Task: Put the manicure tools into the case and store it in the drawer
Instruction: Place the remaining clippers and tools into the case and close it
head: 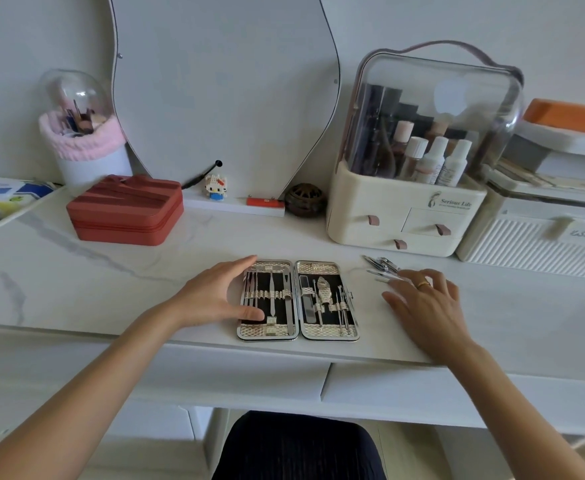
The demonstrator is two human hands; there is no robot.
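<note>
Marble-topped vanity (76,271): left hand (220,296) spread, steadying the open case (298,299); right hand (426,299) spread beside it, reaching loose tools (382,266).

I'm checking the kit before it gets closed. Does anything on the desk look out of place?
Yes. A few loose metal tools lie on the desk right of the open manicure case, by the right hand's fingertips, while their fellows sit strapped inside. The left hand rests on the case's left edge.

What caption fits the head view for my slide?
Left hand steadies the open manicure case while the right hand reaches for loose tools.
</note>
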